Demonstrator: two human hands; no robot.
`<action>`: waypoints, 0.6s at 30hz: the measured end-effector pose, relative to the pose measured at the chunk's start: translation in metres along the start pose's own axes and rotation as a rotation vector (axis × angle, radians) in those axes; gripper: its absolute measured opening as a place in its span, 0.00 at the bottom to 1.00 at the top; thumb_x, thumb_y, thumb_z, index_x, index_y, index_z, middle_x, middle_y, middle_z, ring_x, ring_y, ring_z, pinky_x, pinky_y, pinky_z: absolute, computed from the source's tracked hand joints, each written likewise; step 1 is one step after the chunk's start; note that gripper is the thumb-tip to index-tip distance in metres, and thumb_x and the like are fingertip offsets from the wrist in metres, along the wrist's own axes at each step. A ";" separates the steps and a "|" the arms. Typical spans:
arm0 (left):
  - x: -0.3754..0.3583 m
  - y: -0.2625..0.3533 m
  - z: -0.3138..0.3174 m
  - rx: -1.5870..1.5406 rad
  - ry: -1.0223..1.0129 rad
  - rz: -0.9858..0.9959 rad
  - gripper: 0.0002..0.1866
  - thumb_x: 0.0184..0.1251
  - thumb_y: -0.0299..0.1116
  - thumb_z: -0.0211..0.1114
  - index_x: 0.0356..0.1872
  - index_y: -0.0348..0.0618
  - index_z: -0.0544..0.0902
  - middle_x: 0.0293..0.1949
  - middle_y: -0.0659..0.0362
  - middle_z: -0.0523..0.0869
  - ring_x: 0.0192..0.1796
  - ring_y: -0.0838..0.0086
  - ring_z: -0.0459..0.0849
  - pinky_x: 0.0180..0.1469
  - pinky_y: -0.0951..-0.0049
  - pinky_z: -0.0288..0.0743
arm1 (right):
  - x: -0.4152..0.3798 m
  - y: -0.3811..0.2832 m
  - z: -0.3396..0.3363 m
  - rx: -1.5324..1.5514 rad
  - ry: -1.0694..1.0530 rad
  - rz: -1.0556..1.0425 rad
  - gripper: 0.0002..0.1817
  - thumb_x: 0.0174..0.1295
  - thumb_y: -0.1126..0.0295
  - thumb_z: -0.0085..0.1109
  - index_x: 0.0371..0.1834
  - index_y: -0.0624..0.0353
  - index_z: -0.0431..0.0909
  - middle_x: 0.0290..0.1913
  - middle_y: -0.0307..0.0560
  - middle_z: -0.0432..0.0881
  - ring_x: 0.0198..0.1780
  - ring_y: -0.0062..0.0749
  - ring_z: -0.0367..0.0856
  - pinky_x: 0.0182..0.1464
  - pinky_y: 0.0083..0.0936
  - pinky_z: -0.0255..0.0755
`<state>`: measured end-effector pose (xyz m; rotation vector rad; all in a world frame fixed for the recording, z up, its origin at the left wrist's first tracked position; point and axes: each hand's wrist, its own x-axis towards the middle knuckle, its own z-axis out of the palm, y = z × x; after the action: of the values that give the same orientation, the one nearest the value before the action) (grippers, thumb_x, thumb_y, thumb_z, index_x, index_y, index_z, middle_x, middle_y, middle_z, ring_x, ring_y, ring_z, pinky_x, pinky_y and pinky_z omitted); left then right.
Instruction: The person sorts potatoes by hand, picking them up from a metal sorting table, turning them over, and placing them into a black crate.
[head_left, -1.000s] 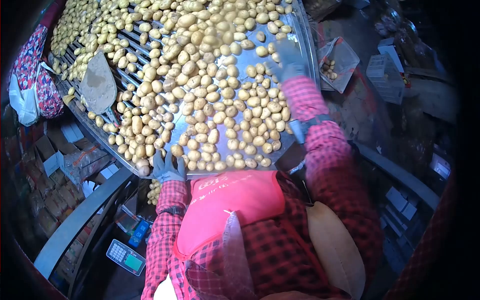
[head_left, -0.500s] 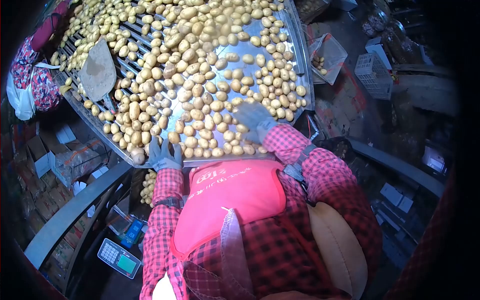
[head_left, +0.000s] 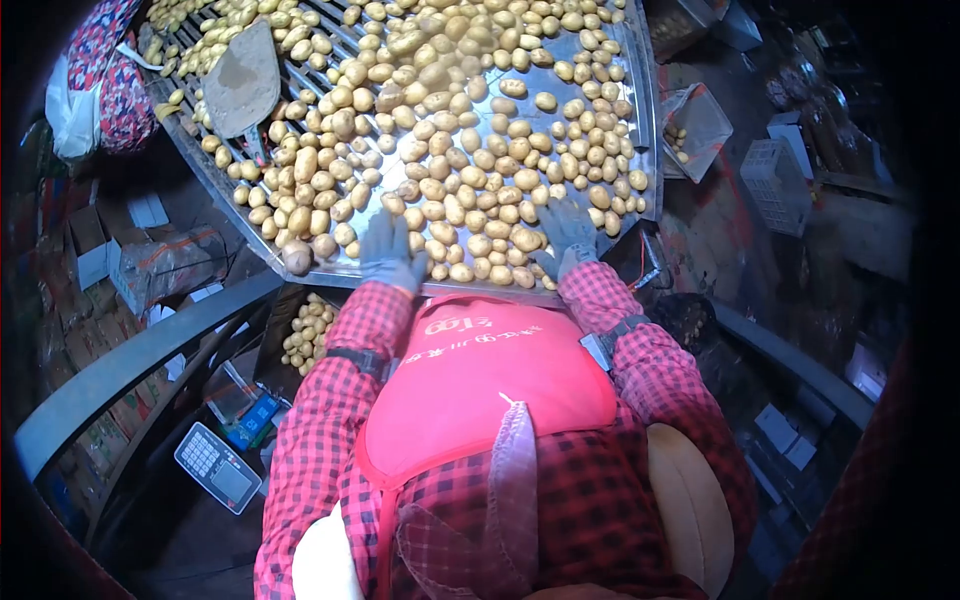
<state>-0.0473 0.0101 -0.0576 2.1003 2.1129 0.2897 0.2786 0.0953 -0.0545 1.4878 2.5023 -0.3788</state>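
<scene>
Many pale yellow potatoes [head_left: 436, 188] lie spread over a metal sorting table [head_left: 385, 178]. My left hand [head_left: 391, 250], in a grey glove, rests near the front edge with its fingers stretched out, touching the potatoes to its right. Farther right, my right hand [head_left: 568, 236], also gloved, lies open against the right side of the same group, fingers pointing away from me. Neither hand grips a potato. A large brownish potato [head_left: 297, 257] sits in the table's front left corner.
A flat scoop-shaped plate [head_left: 242, 82] lies on the slatted part. Another person's patterned sleeve [head_left: 128, 105] is at far left. Potatoes fill a container [head_left: 309, 335] below the front edge. A scale [head_left: 217, 466], a curved rail [head_left: 150, 350] and a plastic crate [head_left: 775, 185] stand around.
My left hand has moved right from the front left corner to beside the potatoes. My right hand has shifted right and sits at their right side. The view has shifted slightly.
</scene>
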 end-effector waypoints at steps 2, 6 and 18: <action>0.008 0.020 0.005 -0.094 -0.063 -0.033 0.43 0.57 0.50 0.67 0.70 0.35 0.66 0.73 0.41 0.63 0.76 0.45 0.60 0.76 0.44 0.51 | -0.002 -0.002 -0.018 0.110 0.106 0.059 0.46 0.52 0.44 0.69 0.73 0.51 0.64 0.73 0.52 0.65 0.75 0.50 0.60 0.74 0.47 0.54; 0.025 0.055 -0.002 -0.020 -0.246 0.191 0.36 0.61 0.47 0.65 0.70 0.45 0.68 0.74 0.44 0.63 0.76 0.49 0.60 0.76 0.37 0.47 | 0.010 -0.028 -0.035 0.084 0.030 -0.157 0.46 0.52 0.42 0.68 0.72 0.52 0.65 0.71 0.51 0.67 0.73 0.47 0.63 0.72 0.49 0.56; -0.020 -0.010 -0.027 -0.219 0.143 -0.064 0.11 0.61 0.38 0.66 0.42 0.47 0.84 0.47 0.51 0.84 0.53 0.52 0.81 0.59 0.53 0.71 | 0.100 0.069 0.005 -0.004 0.369 0.125 0.33 0.60 0.53 0.66 0.67 0.53 0.71 0.68 0.50 0.70 0.71 0.42 0.67 0.70 0.37 0.64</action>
<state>-0.0636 -0.0108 -0.0346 1.9358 2.1096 0.6488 0.2924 0.2082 -0.0978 1.8461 2.6524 -0.0829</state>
